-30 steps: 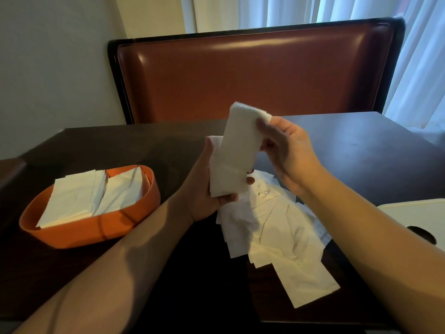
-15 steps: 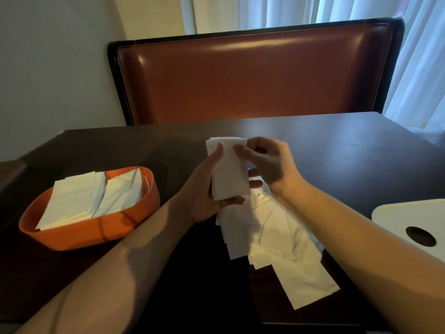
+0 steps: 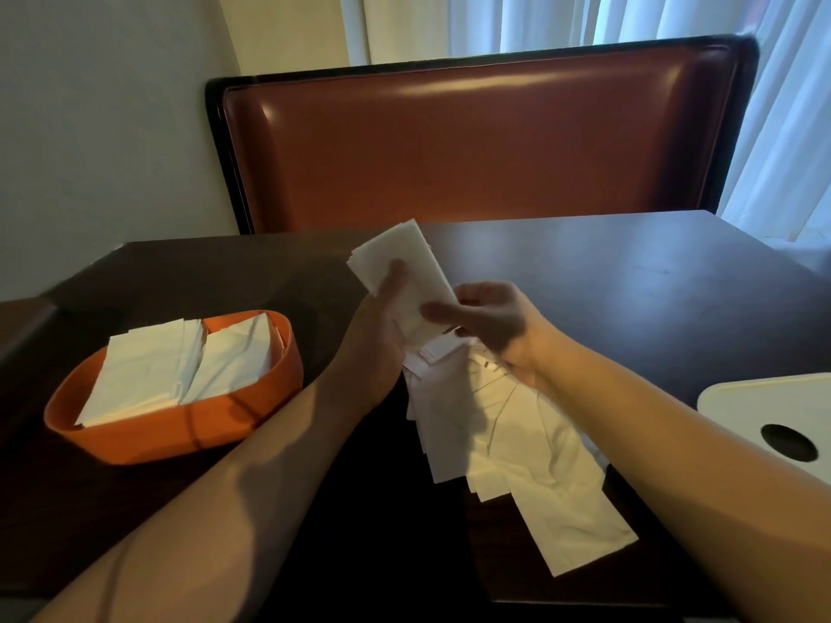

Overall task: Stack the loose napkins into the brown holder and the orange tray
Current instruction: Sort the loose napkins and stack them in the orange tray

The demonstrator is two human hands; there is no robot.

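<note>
My left hand (image 3: 377,321) grips a small stack of folded white napkins (image 3: 404,267) above the dark table, thumb across its front; the stack leans to the upper left. My right hand (image 3: 490,321) pinches the stack's lower right edge with thumb and fingers. Under both hands lies a loose pile of white napkins (image 3: 517,433), fanned out toward the near right. The orange tray (image 3: 180,436) sits at the left and holds two stacks of folded napkins (image 3: 180,366) side by side. No brown holder is in view.
A white lid-like object with a dark round hole (image 3: 773,415) lies at the table's right edge. A brown padded bench back (image 3: 472,141) stands behind the dark table (image 3: 629,281). Curtains hang at the right.
The right hand laid its napkin onto the left hand's stack and came down to the stack's lower edge. The stack now leans to the left.
</note>
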